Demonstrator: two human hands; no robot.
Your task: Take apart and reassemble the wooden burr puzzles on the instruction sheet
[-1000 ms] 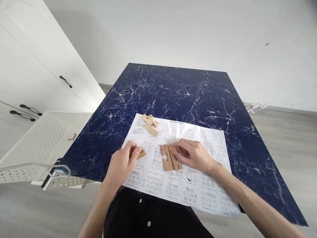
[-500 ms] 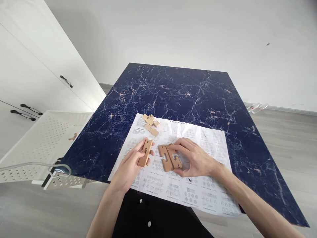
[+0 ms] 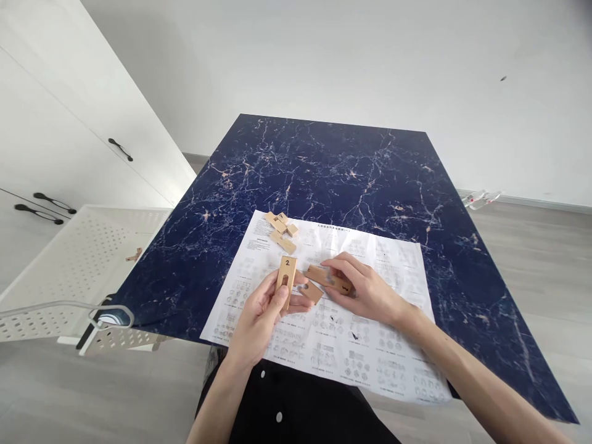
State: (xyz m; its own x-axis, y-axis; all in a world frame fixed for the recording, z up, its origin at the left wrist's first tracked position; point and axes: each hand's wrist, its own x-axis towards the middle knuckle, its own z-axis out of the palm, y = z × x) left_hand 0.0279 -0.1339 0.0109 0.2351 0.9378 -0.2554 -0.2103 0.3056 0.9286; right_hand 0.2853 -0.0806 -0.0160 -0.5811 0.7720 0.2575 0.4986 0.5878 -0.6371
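Room light: bright, soft and cool over your bench; you see no lamp or window.
Wall: pale grey, dimmer toward your top right corner.
Cabinet: near white, brightest by its lower right edge.
Shadows: faint and soft-edged around your hands.
Paper sheet: pale, low contrast; you can't read its fine print.
Numbered block: sharp enough for you to read "2".
Edges: wide-angle stretch pulls your right forearm long.

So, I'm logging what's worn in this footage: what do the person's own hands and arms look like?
Both the left hand and the right hand are ungloved, with no ring visible. The left forearm and right forearm show no sleeve, watch, bracelet or cable.
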